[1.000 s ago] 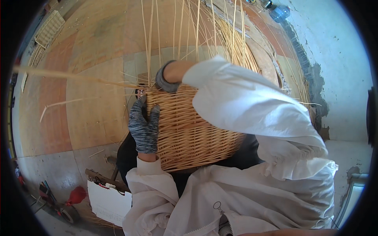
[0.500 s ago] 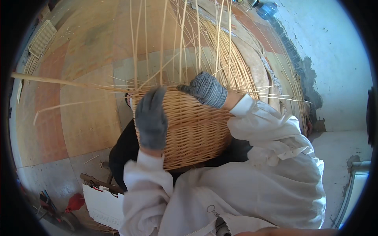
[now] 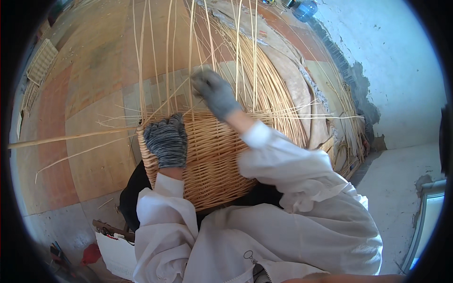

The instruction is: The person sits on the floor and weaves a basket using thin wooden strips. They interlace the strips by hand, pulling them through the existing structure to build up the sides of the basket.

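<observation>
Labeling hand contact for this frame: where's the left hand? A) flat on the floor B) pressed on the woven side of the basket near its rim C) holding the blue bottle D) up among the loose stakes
B: the gloved left hand lies against the woven wall of the wicker basket just under its rim, while the right hand is up among the upright stakes.
</observation>
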Demonstrator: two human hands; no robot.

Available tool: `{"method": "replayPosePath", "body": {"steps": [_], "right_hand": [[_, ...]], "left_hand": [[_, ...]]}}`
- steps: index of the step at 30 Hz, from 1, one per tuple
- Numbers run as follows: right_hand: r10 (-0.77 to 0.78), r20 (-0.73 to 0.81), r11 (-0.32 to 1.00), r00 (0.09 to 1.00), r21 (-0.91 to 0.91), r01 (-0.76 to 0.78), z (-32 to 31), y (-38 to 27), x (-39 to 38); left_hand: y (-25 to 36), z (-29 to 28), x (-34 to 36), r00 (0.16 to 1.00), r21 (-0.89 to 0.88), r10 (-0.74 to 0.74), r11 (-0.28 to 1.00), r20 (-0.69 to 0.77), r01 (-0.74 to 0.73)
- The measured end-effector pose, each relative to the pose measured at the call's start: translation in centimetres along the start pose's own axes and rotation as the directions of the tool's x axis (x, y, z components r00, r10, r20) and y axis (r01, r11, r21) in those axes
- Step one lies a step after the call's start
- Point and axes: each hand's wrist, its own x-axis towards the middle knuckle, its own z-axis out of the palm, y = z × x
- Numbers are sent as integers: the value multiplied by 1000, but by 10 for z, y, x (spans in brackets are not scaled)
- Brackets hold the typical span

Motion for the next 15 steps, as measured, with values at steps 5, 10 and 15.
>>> {"method": "replayPosePath", "body": {"steps": [5,10,15], "right_hand": [[3,118,902,993,-429,48,59,-10,51],[330,239,940,913,-167,-296,28,-15,80],[385,57,909,921,-195,-368,9,-34,49]], "left_hand": [[-1,-15,-12,983,115,-146,984,109,134],[15,-10,-12,975,144,-188,975,117,170],[18,-15,-13,979,116,-108,989,171,89]]}}
